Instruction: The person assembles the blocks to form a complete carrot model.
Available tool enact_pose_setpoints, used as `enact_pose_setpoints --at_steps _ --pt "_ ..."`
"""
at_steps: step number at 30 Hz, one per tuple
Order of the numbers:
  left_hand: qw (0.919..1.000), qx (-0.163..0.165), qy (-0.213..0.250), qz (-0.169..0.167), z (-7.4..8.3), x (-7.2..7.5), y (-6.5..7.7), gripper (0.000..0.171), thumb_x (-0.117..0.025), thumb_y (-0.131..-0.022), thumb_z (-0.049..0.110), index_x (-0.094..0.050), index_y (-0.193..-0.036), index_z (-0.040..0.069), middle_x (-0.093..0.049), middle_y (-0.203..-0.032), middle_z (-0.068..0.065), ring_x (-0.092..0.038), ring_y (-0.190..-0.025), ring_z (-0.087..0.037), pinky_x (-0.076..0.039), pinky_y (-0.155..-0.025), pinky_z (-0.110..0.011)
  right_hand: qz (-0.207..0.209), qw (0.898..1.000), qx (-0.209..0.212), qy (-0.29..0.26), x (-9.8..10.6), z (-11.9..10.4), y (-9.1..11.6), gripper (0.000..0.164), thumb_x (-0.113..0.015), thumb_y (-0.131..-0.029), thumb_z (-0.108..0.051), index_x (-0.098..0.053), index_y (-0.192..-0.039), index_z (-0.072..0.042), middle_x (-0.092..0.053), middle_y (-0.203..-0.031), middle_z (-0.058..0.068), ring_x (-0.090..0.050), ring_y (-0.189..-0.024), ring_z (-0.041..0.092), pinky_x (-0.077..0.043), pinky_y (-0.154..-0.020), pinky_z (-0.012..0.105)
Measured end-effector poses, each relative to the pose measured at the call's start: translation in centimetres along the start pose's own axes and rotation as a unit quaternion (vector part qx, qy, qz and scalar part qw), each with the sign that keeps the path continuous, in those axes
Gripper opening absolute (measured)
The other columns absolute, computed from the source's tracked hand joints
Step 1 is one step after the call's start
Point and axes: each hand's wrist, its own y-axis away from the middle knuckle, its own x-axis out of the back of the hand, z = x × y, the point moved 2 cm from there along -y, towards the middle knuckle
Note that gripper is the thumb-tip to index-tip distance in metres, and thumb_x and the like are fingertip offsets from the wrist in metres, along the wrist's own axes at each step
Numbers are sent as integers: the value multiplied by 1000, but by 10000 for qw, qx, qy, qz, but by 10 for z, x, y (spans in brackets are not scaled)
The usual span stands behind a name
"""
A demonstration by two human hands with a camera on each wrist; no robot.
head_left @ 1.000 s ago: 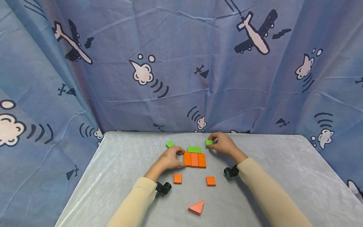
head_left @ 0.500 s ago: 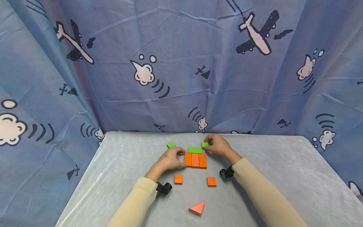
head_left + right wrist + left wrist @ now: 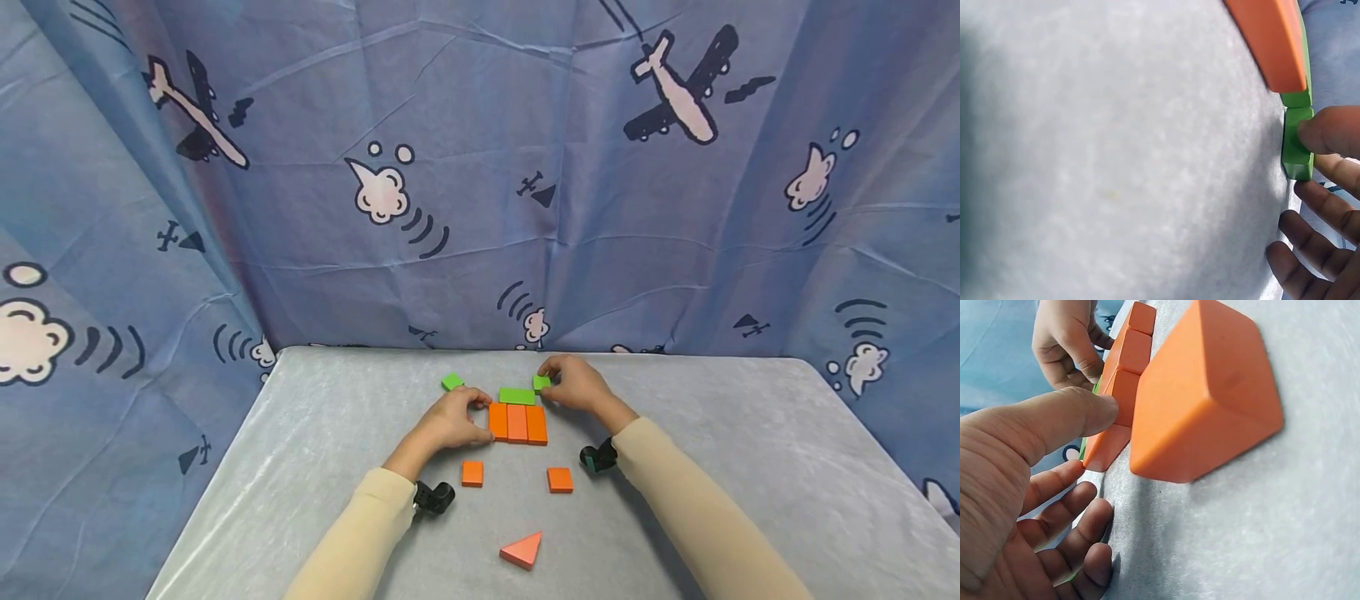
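Note:
Three orange rectangular blocks (image 3: 517, 423) lie side by side in a row, with a green rectangular block (image 3: 517, 396) along their far side. My left hand (image 3: 450, 418) holds the leftmost orange block (image 3: 498, 421), thumb at its near end and index finger at its far corner. At the right end of the long green block, a small green block (image 3: 541, 382) is pinched by my right hand (image 3: 581, 383). The right wrist view shows my thumb pressed on that small green block (image 3: 1297, 140), which sits close against the long one.
Another small green block (image 3: 452, 381) lies behind my left hand. Nearer are two orange square blocks (image 3: 472, 473) and a salmon triangular block (image 3: 522, 551). A pale cloth covers the table (image 3: 360, 400); a printed blue curtain (image 3: 450, 183) hangs behind it.
My right hand has moved left and slightly nearer, bringing the small green block up to the long green one. My left hand has stayed at the orange row.

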Motion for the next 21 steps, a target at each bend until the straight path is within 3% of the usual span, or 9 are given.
enact_pose_setpoints --at_steps 14,17,21 --pt "10000 32 -2 -31 1 0 0 52 -82 -72 24 -63 -120 14 -61 -115 -2 -52 -80 -12 -45 -74 -28 -76 9999 -91 27 2 -1 2 32 -74 -78 -18 -69 -108 -10 -65 -105 11 -58 -76 18 -49 -60 27" --pt "10000 41 3 -28 1 0 -1 53 -82 -72 25 -63 -120 14 -61 -115 -2 -52 -81 -12 -45 -75 -29 -61 9999 -73 77 4 -2 4 34 -74 -78 -18 -68 -110 -10 -65 -107 12 -59 -76 18 -51 -66 31" --pt "10000 41 -11 -11 0 -1 -1 53 -82 -72 25 -63 -120 14 -61 -115 -2 -52 -80 -13 -45 -76 -29 -16 9999 -7 132 7 -3 9 36 -73 -79 -22 -68 -113 -11 -65 -109 12 -61 -87 23 -51 -79 41"
